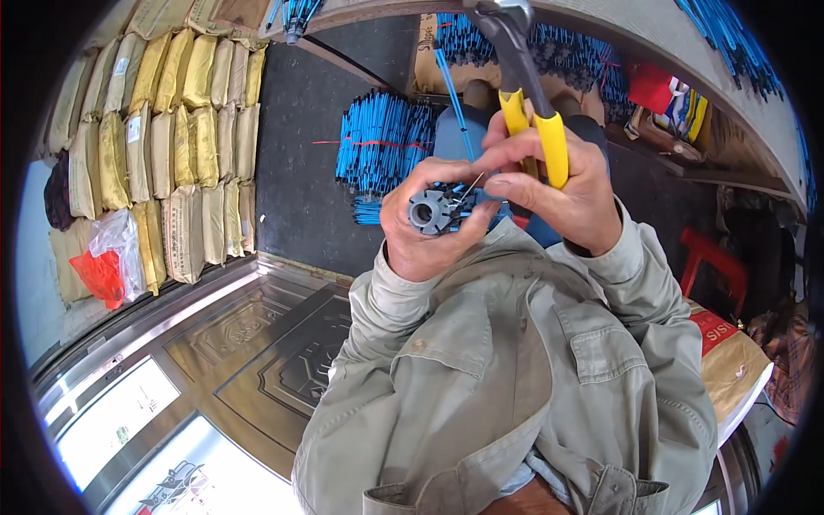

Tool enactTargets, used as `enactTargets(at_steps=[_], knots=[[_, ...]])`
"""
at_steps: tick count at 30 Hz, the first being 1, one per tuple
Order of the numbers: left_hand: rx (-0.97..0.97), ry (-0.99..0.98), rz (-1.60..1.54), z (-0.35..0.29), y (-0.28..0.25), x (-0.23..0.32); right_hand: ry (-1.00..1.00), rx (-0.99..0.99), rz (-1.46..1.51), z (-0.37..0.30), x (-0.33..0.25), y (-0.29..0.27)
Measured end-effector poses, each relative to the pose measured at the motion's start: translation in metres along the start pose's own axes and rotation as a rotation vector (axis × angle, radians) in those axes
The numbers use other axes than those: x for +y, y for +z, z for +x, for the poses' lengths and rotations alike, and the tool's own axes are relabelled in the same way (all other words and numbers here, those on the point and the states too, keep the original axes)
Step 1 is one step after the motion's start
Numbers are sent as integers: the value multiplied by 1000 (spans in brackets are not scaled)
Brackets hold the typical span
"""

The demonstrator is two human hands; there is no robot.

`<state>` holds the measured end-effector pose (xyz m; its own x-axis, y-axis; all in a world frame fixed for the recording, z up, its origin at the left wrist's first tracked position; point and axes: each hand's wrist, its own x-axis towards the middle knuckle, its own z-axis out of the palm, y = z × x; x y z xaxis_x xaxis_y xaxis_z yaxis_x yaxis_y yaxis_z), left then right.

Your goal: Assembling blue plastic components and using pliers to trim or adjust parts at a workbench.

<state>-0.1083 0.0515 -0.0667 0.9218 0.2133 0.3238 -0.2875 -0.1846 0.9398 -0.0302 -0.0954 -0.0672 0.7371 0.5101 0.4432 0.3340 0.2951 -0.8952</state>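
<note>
My left hand (412, 253) is closed round a grey ring-shaped hub (425, 225) with notches and a round hole, black pieces set about it. My right hand (579, 193) holds pliers (554, 146) with yellow grips, jaws pointing up and away from the hub. Between its thumb and fingertips, near the hub, a thin wire (470, 186) shows. A blue rod (453, 94) with black parts stands up beyond the hands; its lower end is hidden by my fingers.
Bundles of blue rods (382, 142) tied with red lie on the dark floor (296, 129). More rods (738, 43) rest on the bench (687, 73). Wrapped packages (193, 159) are stacked at left, with a red bag (99, 279). A red stool (717, 266) stands right.
</note>
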Motion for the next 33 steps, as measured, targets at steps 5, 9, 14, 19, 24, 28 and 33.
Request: enactTargets(at_steps=[5,9,14,19,24,28,33], knots=[[-13,24,43,3,-9,-6,69,16,-89,-6,-18,13],[-99,-54,-77,1,-12,-4,-45,35,-195,10,-24,17],[-91,-38,-91,1,-15,-13,-8,-86,-375,25,-18,8],[75,-17,-78,6,-18,-8,-195,-95,-789,9,-46,-14],[64,63,-94,11,-22,-18,-158,-254,-1286,4,-63,-19],[25,72,-77,11,-22,-18,-186,-291,-1422,8,-65,-19],[-9,37,-106,6,-24,-18,-253,-315,-1479,18,-67,-17]])
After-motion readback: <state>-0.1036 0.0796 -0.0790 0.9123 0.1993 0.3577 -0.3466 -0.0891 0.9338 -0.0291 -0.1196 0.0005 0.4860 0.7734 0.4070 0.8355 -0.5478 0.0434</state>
